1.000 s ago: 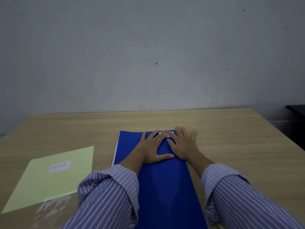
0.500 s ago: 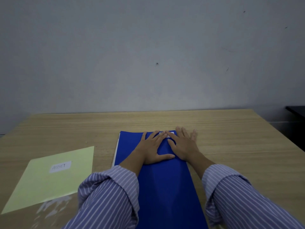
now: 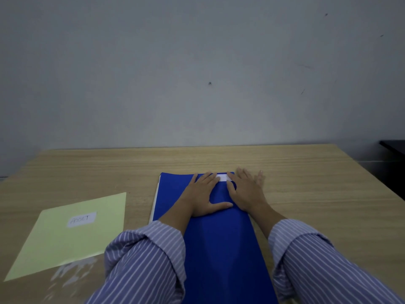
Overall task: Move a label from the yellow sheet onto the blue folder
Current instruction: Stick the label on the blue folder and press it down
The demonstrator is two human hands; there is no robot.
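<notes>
With both palms spread flat, I press my left hand (image 3: pixel 202 194) and right hand (image 3: pixel 245 193) on the blue folder (image 3: pixel 221 249), fingers wide, holding nothing. The white label (image 3: pixel 223 178) lies between my fingertips near the far edge, so it sticks smoothly. Another label (image 3: pixel 81 219) remains on the yellow sheet (image 3: pixel 65 244).

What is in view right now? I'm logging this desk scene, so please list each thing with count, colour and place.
table: one, light wood, fills the lower view.
blue folder: one, blue, centre of table, under both hands.
label on folder: one, white, far end of folder, between the fingertips.
yellow sheet: one, pale yellow, on table, left of folder.
label on sheet: one, white, handwritten, upper middle of sheet.
wall: one, grey, behind table.
left hand: flat on folder, striped sleeve.
right hand: flat at folder's right edge, striped sleeve.
</notes>
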